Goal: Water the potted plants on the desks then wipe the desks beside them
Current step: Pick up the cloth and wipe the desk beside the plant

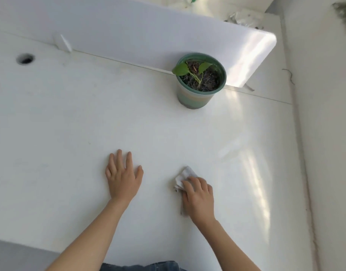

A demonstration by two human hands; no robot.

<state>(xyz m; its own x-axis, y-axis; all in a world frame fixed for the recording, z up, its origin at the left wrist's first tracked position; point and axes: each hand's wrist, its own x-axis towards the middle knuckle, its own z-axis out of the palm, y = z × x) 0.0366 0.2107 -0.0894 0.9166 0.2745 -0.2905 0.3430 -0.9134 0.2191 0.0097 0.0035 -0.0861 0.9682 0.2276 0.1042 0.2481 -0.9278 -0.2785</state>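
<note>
Flat on the white desk (70,118), palm down and fingers spread — left hand (122,177), holding nothing, well short of the potted plant (200,80) and to its left. Off to the other side, right hand (198,196) pressed down over a crumpled white cloth (184,177), fingers curled onto it and pinning it to the desktop; only the far corner of the cloth peeking out past the fingertips. Cloth nearer the viewer than the plant, almost straight below it, with open desk between the two. Plant itself upright in a green pot near the back of the desk, two green leaves over dark soil, the pot's far rim close against the white divider panel (129,30). Round cable hole (25,59) far to the plant's left, near the same back edge. Bright sun patches on the desk right of the plant and on the divider's end behind it. Beyond the divider, something pale and crumpled — too blurred to tell. Blue denim (140,266) just showing at the desk's near edge, between the forearms.
</note>
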